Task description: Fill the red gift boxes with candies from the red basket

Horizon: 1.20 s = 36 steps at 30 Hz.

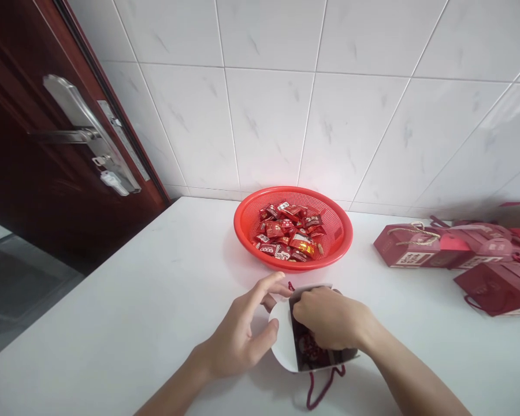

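Observation:
A small gift box (pixel 305 346) lies on the white tabletop with its top open and a rounded white flap (pixel 285 338) folded out to the left. Inside it, dark red wrappers show dimly. My right hand (pixel 329 318) reaches into the box with its fingers curled; the fingertips and whatever they hold are hidden. At the flap's left edge, my left hand (pixel 247 332) has its thumb and fingers apart, the tips close against the flap. A dark red cord handle (pixel 320 393) loops out from the box's near side.
Behind the box stands a red mesh basket (pixel 338 245) with several wrapped sweets (pixel 286 231). Several red gift boxes (pixel 416 245) sit at the right, one red box (pixel 498 286) nearer. A tiled wall (pixel 268 127) bounds the back; a dark wooden door (pixel 26 173) with keys is at left.

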Each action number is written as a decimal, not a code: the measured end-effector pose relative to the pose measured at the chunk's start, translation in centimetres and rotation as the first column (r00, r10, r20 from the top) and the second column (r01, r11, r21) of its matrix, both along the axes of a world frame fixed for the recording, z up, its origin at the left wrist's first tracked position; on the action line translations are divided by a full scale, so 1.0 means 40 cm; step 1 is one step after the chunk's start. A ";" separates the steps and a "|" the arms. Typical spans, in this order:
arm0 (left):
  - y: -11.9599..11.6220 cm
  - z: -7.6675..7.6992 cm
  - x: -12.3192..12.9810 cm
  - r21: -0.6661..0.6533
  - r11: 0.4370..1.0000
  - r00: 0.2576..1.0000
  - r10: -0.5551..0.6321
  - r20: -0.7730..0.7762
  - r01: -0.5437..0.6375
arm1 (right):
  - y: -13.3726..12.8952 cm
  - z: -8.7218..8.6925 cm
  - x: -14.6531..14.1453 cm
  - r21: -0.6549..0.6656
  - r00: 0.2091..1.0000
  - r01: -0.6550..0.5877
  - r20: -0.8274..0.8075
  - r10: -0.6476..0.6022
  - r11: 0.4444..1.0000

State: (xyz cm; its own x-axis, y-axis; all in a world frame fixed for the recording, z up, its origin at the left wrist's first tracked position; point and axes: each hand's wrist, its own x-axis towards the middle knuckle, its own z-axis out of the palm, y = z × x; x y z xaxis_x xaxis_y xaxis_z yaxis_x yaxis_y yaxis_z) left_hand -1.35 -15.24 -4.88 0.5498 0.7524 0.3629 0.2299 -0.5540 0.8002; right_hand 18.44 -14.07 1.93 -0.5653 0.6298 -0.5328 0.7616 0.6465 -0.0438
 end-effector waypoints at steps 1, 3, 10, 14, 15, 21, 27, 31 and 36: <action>0.000 0.000 0.000 0.003 1.000 1.000 0.001 -0.001 -0.001 | 0.001 0.000 0.002 0.005 1.000 0.002 -0.006 -0.002 1.000; 0.001 -0.001 -0.001 0.008 1.000 1.000 0.007 -0.008 -0.007 | 0.002 0.003 0.011 0.018 0.999 0.022 -0.042 -0.021 1.000; 0.002 0.003 -0.003 0.028 0.999 0.999 0.045 -0.022 -0.045 | -0.019 0.057 0.085 0.100 0.938 0.153 -0.328 -0.112 0.983; 0.003 0.018 0.003 0.075 0.996 0.999 0.038 -0.008 -0.038 | -0.027 0.095 0.118 0.048 0.861 0.207 -0.483 -0.159 0.977; 0.003 0.021 0.004 0.092 0.995 1.000 0.028 0.000 -0.028 | -0.028 0.103 0.123 0.054 0.852 0.222 -0.497 -0.166 0.974; 0.004 0.022 0.006 0.111 0.992 0.997 0.057 0.048 -0.062 | -0.031 0.120 0.134 0.074 0.852 0.256 -0.488 -0.189 0.964; 0.014 0.020 -0.004 0.142 0.964 0.970 0.210 0.122 -0.226 | -0.029 0.100 0.121 0.088 0.837 0.238 -0.524 -0.158 0.967; 0.022 0.023 -0.006 0.111 0.960 0.963 0.247 0.108 -0.258 | -0.028 0.093 0.115 0.121 0.849 0.238 -0.508 -0.146 0.964; 0.026 0.024 -0.014 0.138 0.973 0.981 0.176 0.077 -0.185 | -0.022 0.099 0.133 0.087 0.891 0.252 -0.408 -0.197 0.964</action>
